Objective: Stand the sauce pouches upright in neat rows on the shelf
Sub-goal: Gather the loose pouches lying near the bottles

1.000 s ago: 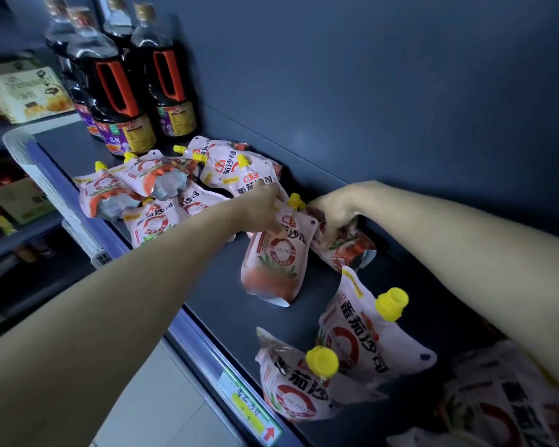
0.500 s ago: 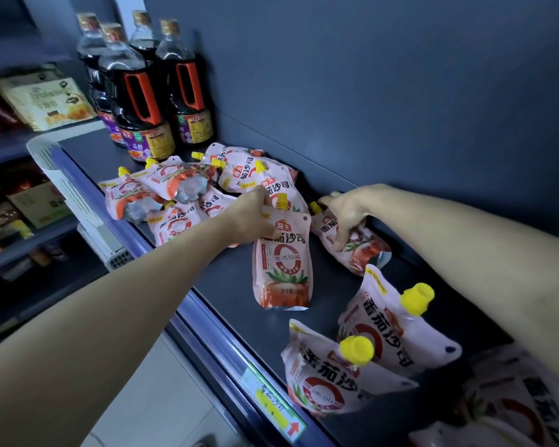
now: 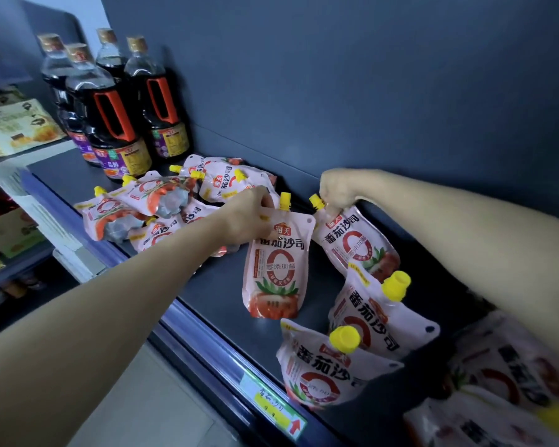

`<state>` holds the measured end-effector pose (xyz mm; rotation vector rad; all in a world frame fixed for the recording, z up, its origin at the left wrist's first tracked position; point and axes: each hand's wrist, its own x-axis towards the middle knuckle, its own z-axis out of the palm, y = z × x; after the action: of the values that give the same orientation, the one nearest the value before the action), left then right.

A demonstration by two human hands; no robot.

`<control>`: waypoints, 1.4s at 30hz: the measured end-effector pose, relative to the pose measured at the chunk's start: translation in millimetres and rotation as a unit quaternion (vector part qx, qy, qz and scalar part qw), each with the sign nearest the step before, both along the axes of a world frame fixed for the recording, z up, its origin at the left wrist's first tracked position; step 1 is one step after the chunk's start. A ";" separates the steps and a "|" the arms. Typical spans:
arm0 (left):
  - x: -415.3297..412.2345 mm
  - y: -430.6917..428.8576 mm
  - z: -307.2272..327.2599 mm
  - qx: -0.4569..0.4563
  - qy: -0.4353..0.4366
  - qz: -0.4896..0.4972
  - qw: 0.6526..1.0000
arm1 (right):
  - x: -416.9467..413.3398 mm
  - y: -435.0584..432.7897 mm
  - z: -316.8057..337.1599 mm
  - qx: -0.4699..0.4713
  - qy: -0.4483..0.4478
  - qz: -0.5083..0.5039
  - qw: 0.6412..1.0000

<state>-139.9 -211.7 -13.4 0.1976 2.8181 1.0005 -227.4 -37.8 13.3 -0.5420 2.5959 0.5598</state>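
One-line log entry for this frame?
step: uprighting | left hand: grips front pouch by top corner | right hand: grips rear pouch near cap | pile of pouches: toppled, left side

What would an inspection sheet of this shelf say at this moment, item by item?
Surface: dark shelf, blue front edge.
Job's things: middle pouch roughly upright; rear pouch tilted; near pouches stand, spouts up; pile of pouches lying at the left.
Clutter: soy sauce bottles at the shelf's far end.
Grippers: left hand pinches the middle pouch's top; right hand grips the rear pouch's top.
Cables: nothing seen.
Surroundings: price label on the edge; boxes on the next shelf.
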 end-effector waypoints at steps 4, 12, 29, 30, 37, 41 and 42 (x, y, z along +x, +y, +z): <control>-4.4 14.4 12.5 -0.007 0.023 -0.066 0.998 | 22.5 24.7 33.0 -0.051 0.037 -0.032 0.997; -15.6 51.5 28.0 0.089 0.042 -0.147 0.984 | 70.8 81.3 63.9 -0.097 0.098 -0.157 0.978; 1.6 130.6 27.1 0.217 -0.046 -0.262 0.939 | 101.1 123.0 60.1 -0.230 0.175 -0.306 0.907; 0.9 130.8 28.0 0.211 -0.048 -0.266 0.939 | 102.2 123.6 61.4 -0.234 0.173 -0.305 0.907; 4.0 128.4 28.6 0.179 -0.052 -0.301 0.935 | 112.4 116.4 73.4 -0.220 0.170 -0.306 0.910; 8.1 128.0 29.9 0.164 -0.039 -0.313 0.935 | 119.7 113.7 86.5 -0.239 0.170 -0.311 0.904; 9.0 127.4 30.3 0.158 -0.037 -0.317 0.934 | 122.3 113.6 89.8 -0.245 0.172 -0.312 0.902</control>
<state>-130.9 -84.4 16.9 1.0016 2.2403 1.2293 -105.1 75.8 103.1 0.2979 3.0228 -0.2449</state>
